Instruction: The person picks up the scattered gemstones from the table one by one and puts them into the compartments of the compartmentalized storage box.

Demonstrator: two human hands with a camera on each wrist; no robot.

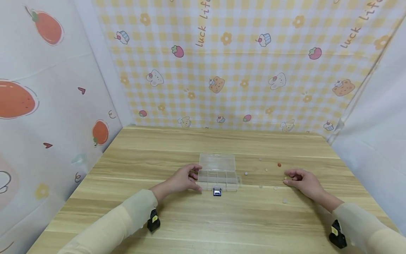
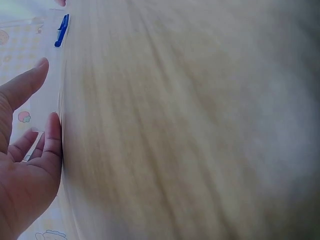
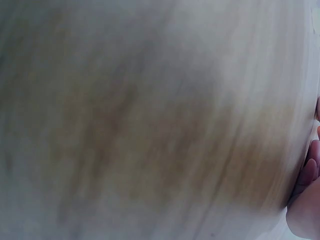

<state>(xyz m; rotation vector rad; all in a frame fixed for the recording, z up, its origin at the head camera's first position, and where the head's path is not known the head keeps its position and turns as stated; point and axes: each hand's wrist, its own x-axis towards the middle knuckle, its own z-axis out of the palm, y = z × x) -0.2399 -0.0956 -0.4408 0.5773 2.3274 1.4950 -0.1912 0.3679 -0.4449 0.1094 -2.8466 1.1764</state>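
Note:
In the head view, a clear plastic compartment box lies on the table with its lid laid back and a dark blue latch at its near side. My left hand is at the box's left end, index finger by the far corner and thumb by the near corner. The left wrist view shows that thumb well apart from the fingers. Farther right, my right hand pinches a tiny yellowish piece between thumb and forefinger, low over the table. Only part of this hand shows in the right wrist view.
Between box and right hand lie several tiny pieces: a white round one, a reddish one, and pale ones such as a clear piece. The wood-grain table ends at a checked curtain behind.

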